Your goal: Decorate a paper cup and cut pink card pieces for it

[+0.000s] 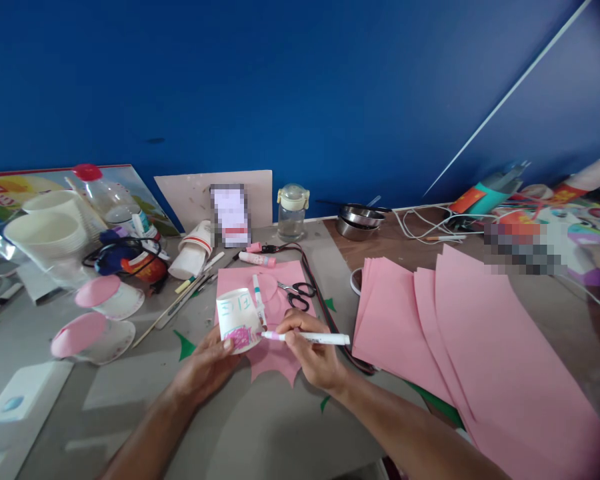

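A white paper cup (239, 308) with teal marks and a scribbled pink patch is held by my left hand (207, 365), thumb on its near side. My right hand (314, 353) pinches a white marker pen (325, 338) with a pink end, its tip at the cup's right edge. Beneath and behind them lies a pink sheet (293, 272) with scalloped cuts at its near end. On that sheet rest scissors (300, 295) with black handles and a teal-banded marker (257, 290). A pink-and-white tube (257, 259) lies by its far edge.
Two pink-topped cups (94, 337) lie at left, near stacked cups (50, 233) and a red-capped bottle (110, 200). A phone (230, 213) leans on a board at the back, beside a glass jar (292, 217). Pink sheets (395, 320) spread across the right; metal pans (357, 223) stand behind.
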Motion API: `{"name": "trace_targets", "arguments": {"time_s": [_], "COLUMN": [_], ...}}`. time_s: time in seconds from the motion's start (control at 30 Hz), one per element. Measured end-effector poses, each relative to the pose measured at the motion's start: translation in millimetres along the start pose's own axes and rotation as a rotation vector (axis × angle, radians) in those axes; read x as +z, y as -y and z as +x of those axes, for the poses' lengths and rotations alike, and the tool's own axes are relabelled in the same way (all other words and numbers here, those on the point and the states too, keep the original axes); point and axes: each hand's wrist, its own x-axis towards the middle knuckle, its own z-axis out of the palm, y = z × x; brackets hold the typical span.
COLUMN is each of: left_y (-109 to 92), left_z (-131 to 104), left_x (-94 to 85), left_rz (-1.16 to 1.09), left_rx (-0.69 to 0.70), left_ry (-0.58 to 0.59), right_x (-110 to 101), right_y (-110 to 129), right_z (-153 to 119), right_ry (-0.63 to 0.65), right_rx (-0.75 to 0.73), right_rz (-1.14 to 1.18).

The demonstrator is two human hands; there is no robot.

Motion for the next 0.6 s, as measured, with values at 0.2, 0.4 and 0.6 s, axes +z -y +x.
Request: {"name": "trace_targets", "arguments": {"time_s": [0.2,0.4,0.6], "left_y": [-1.9,-3.0,-0.7], "left_z": [-0.7,-1.1,-0.5], "left_x": [1.6,2.8,-2.9], "left_rz": [-0.011,0.002,-0.005], "left_rx": [-0.013,-0.013,-0.02], "left_ry": [0.012,0.036,0.108], "right_x": [-0.9,5.0,10.4], "right_y": [-2.5,-7.6,-7.4], "right_z": [-1.9,-3.4,-6.5], "right_ry": [-0.012,-0.093,0.027], "right_rx": [0.007,0.078,0.013], "right_rz": [0.018,0.216,0.041]}}
